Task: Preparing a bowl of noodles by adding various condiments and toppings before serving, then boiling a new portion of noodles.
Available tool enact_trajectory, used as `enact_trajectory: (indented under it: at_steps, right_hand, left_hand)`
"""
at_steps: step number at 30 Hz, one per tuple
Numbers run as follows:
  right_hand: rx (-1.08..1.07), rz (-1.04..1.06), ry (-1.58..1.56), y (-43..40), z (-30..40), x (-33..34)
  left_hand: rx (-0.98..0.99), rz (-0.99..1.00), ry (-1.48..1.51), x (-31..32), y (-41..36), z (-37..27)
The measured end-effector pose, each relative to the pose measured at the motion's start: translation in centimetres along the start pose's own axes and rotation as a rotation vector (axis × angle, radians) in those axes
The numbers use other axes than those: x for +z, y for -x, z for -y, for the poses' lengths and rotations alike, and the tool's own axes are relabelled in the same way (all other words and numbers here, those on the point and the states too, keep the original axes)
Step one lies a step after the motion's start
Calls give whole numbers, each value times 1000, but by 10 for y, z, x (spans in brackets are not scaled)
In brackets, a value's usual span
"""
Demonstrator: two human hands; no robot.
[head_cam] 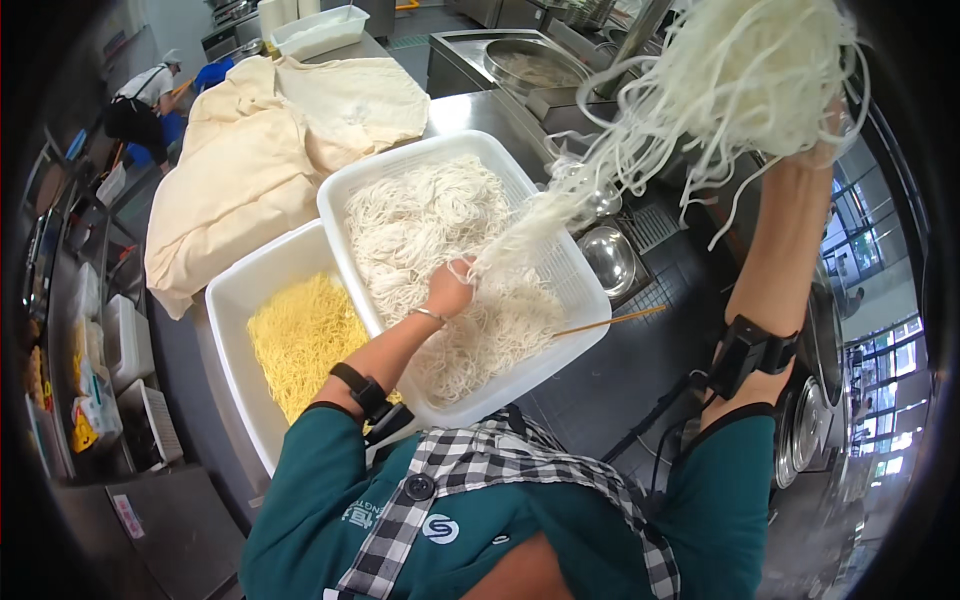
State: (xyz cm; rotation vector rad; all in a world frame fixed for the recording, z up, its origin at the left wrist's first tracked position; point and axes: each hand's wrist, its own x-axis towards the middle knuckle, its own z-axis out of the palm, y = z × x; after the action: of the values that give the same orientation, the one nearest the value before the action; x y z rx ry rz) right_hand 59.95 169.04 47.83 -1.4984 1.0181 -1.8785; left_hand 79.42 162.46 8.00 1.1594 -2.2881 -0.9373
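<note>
A white plastic bin [577,360] in front of me holds heaps of white noodles [427,217]. My left hand [452,289] is inside that bin, closed around noodle strands. From there a stretched rope of strands runs up to a large hanging bundle of white noodles [757,67] at the upper right. My right hand [829,139] is raised high and holds this bundle, which hides most of the fingers. One chopstick-like wooden stick [615,318] leans over the bin's right rim. Below the left forearm, a second white bin [236,375] contains thin yellow noodles [300,337].
Cream cloth [232,187] covers something on the steel table [465,112]. Beyond stands a cooker with a large round pot [536,64]. Metal bowls [606,259] sit right of the bin. Shelves with tubs [127,337] line the left; a person [146,97] bends over at the far left.
</note>
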Motion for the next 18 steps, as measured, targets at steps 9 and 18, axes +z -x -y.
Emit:
enact_trajectory:
  at_steps: [9, 18]
  right_hand:
    - [-72, 67, 196, -41, 73, 8]
    - [4, 75, 214, -32, 58, 15]
  left_hand:
    - [296, 217, -698, -9, 0, 38]
    - [220, 590, -426, -172, -72, -19]
